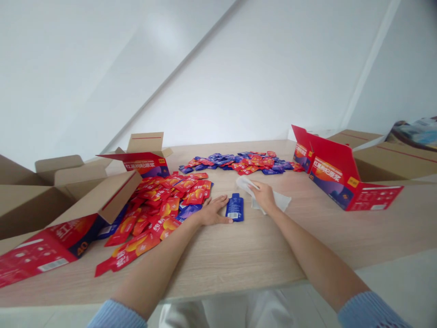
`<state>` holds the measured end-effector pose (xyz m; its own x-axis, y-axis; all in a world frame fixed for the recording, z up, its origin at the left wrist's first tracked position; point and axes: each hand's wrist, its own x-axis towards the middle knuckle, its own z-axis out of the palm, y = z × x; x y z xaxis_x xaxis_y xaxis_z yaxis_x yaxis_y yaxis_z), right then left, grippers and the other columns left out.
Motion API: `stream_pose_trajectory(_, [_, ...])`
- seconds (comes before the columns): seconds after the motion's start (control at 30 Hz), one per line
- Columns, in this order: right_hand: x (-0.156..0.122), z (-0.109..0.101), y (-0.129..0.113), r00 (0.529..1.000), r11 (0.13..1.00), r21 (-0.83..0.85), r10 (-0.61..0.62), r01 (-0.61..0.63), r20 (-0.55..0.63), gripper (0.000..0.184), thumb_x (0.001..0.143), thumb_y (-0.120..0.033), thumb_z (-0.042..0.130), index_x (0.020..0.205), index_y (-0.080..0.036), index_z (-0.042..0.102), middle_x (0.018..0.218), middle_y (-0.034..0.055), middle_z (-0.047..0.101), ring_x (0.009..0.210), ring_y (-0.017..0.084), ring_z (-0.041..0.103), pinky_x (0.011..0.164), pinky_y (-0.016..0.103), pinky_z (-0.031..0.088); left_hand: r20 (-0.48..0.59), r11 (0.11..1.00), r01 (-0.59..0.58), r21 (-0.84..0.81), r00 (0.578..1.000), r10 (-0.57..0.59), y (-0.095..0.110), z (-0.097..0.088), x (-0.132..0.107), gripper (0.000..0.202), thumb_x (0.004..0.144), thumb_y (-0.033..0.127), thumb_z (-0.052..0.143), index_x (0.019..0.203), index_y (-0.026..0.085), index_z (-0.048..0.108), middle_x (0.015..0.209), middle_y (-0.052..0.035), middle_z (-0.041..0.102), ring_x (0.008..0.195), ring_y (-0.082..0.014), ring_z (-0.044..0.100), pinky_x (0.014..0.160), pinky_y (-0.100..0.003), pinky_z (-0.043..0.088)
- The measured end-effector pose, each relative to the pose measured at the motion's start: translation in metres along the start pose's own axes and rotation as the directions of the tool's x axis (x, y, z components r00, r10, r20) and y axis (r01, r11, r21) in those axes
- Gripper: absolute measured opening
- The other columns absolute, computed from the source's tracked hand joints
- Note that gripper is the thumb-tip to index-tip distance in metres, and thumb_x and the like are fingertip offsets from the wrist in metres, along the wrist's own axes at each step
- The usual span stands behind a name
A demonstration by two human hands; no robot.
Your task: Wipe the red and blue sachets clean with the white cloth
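Note:
A single blue pouch [235,208] with a barcode lies flat on the wooden table, its narrow neck pointing away from me. My left hand [215,211] rests on the table just left of it, fingers spread, thumb at the pouch's lower edge. In my right hand [263,195], to the right of the pouch, is a thin white tissue [282,201] pinched between the fingers; part of it trails on the table. Beside my left hand spreads a pile of red pouches [167,207], with a few blue sides showing.
Another pile of mixed red and blue pouches [246,162] lies at the back. Open red cartons stand on the left [73,234], the back left [146,162] and the right [336,180]. The table's front edge [232,294] runs close to me; a white wall rises behind.

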<state>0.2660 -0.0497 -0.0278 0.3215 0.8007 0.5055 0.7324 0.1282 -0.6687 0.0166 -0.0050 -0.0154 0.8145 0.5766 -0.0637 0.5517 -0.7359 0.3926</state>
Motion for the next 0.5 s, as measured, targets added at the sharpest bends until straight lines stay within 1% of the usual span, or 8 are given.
stream_pose_trajectory(0.07, [0.004, -0.006, 0.002, 0.992, 0.984, 0.176, 0.000, 0.021, -0.122, 0.040, 0.086, -0.042, 0.051, 0.112, -0.018, 0.069, 0.112, 0.0080, 0.069, 0.101, 0.027, 0.064, 0.088, 0.037, 0.048, 0.015, 1.000, -0.006, 0.003, 1.000, 0.006, 0.001, -0.001, -0.001, 0.099, 0.071, 0.075, 0.056, 0.150, 0.025, 0.021, 0.156, -0.0071, 0.012, 0.144, -0.0277, 0.008, 0.113, -0.052, -0.003])
stream_pose_trajectory(0.13, [0.004, -0.010, -0.002, 0.987, 0.944, 0.327, 0.015, 0.039, -0.161, 0.043, 0.085, -0.044, 0.052, 0.111, -0.014, 0.069, 0.110, 0.0085, 0.070, 0.097, 0.028, 0.064, 0.086, 0.038, 0.049, 0.021, 1.000, -0.013, 0.015, 1.000, 0.012, 0.002, -0.002, -0.002, 0.098, 0.073, 0.074, 0.054, 0.150, 0.026, 0.020, 0.157, -0.0063, 0.011, 0.144, -0.0270, 0.008, 0.114, -0.052, -0.002])
stream_pose_trajectory(0.2, [-0.001, -0.010, -0.013, 0.993, 0.903, 0.426, -0.009, 0.058, -0.115, 0.045, 0.085, -0.044, 0.052, 0.113, -0.013, 0.068, 0.109, 0.0087, 0.070, 0.096, 0.026, 0.064, 0.085, 0.036, 0.050, 0.015, 0.999, -0.012, 0.030, 1.000, 0.012, 0.001, -0.001, -0.003, 0.096, 0.074, 0.073, 0.053, 0.151, 0.027, 0.018, 0.157, -0.0057, 0.011, 0.144, -0.0263, 0.009, 0.114, -0.052, -0.002])
stream_pose_trajectory(0.3, [-0.015, -0.004, -0.036, 0.981, 0.890, 0.445, -0.162, 0.097, 0.109, 0.044, 0.086, -0.047, 0.051, 0.111, -0.015, 0.069, 0.104, 0.0067, 0.071, 0.093, 0.025, 0.065, 0.083, 0.035, 0.050, 0.000, 0.999, -0.010, 0.053, 1.000, 0.010, -0.003, 0.000, -0.001, 0.092, 0.076, 0.071, 0.053, 0.150, 0.027, 0.022, 0.156, -0.0063, 0.015, 0.143, -0.0281, 0.011, 0.114, -0.052, -0.001])
stream_pose_trajectory(0.33, [-0.021, -0.001, -0.042, 0.947, 0.897, 0.424, -0.233, 0.122, 0.222, 0.042, 0.086, -0.047, 0.052, 0.109, -0.017, 0.070, 0.102, 0.0057, 0.071, 0.092, 0.024, 0.065, 0.083, 0.035, 0.050, -0.009, 0.998, -0.012, 0.057, 1.000, 0.013, -0.005, 0.001, 0.000, 0.090, 0.076, 0.071, 0.055, 0.149, 0.027, 0.026, 0.156, -0.0064, 0.019, 0.143, -0.0292, 0.012, 0.114, -0.053, 0.000])
stream_pose_trajectory(0.4, [-0.030, 0.005, -0.051, 0.830, 0.901, 0.364, -0.381, 0.235, 0.408, 0.036, 0.082, -0.046, 0.060, 0.105, -0.021, 0.072, 0.103, 0.0046, 0.071, 0.097, 0.024, 0.064, 0.088, 0.034, 0.048, -0.035, 0.998, -0.019, 0.057, 0.999, 0.021, -0.008, 0.004, 0.002, 0.087, 0.074, 0.068, 0.059, 0.146, 0.029, 0.032, 0.154, -0.0055, 0.026, 0.143, -0.0307, 0.013, 0.114, -0.052, 0.000])
stream_pose_trajectory(0.47, [-0.036, 0.009, -0.055, 0.738, 0.886, 0.308, -0.460, 0.346, 0.495, 0.030, 0.080, -0.042, 0.064, 0.101, -0.023, 0.073, 0.107, 0.0047, 0.070, 0.103, 0.023, 0.062, 0.093, 0.033, 0.044, -0.055, 0.999, -0.024, 0.047, 0.998, 0.027, -0.010, 0.007, 0.004, 0.085, 0.072, 0.065, 0.064, 0.144, 0.031, 0.036, 0.152, -0.0035, 0.031, 0.142, -0.0305, 0.015, 0.115, -0.050, 0.000])
stream_pose_trajectory(0.5, [-0.037, 0.010, -0.055, 0.722, 0.882, 0.289, -0.471, 0.373, 0.507, 0.029, 0.081, -0.042, 0.063, 0.100, -0.023, 0.074, 0.109, 0.0052, 0.070, 0.104, 0.023, 0.061, 0.094, 0.032, 0.044, -0.060, 0.999, -0.025, 0.041, 0.998, 0.027, -0.011, 0.008, 0.005, 0.084, 0.072, 0.064, 0.065, 0.143, 0.031, 0.037, 0.151, -0.0028, 0.033, 0.142, -0.0299, 0.015, 0.115, -0.048, 0.000])
